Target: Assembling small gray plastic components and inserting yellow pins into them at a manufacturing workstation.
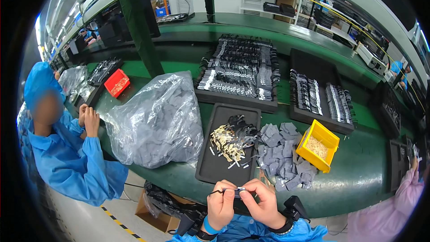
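Note:
At the bench's front edge, my left hand (220,206) and my right hand (262,204) meet, fingers closed in a pinch. Between them is a small dark part with a silvery-white end and a short black cable (241,189); the fingers cover most of it. Just beyond, a black tray (204,171) bears a heap of small gold-and-white cabled parts (227,143), their black cables bunched at the right. Right of the tray lies a loose pile of grey flat pieces (282,157). Beside that, a tilted yellow bin (332,142) contains pale small strips (316,147).
A big clear plastic bag of grey pieces (156,121) fills the left of the green bench. Behind are two black trays with rows of silvery parts (242,74) (320,101). A co-worker in blue (76,152) sits left, near a red bin (117,83); a pink sleeve (405,188) shows at right.

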### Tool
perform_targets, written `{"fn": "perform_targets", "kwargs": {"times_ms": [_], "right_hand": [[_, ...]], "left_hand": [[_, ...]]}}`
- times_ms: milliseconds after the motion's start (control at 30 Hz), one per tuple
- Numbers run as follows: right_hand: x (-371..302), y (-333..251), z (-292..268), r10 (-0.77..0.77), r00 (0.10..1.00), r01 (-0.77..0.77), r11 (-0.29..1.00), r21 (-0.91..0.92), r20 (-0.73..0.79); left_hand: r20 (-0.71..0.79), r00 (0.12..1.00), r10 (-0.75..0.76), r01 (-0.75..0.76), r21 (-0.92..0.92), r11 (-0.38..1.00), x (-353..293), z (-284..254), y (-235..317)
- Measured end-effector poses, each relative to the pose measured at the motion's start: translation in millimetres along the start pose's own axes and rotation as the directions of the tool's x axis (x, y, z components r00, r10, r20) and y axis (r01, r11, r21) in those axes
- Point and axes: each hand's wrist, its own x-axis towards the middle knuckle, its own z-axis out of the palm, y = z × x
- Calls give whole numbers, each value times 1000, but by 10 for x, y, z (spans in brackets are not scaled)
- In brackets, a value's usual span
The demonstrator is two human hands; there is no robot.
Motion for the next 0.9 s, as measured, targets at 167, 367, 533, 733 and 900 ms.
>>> {"fn": "perform_targets", "kwargs": {"times_ms": [167, 367, 533, 733, 900], "right_hand": [[-11, 30, -86, -7, 1000, 7, 1000, 2, 7], [-7, -248, -404, 40, 990, -8, 975, -222, 138], [256, -585, -910, -126, 972, 204, 868, -453, 198], [1310, -548, -2057, -310, 948, 123, 558, -821, -69], [2223, 149, -2937, -160, 959, -70, 666, -743, -234]], "left_hand": [[5, 1000, -29, 29, -81, 996, 7, 66, -8], [120, 979, 167, -179, 97, 979, 28, 94, 46], [143, 990, 15, -8, -53, 999, -8, 108, 207], [22, 1000, 4, -7, 133, 991, -266, 89, -229], [42, 989, 145, -150, 368, 918, -254, 120, -288]]}}
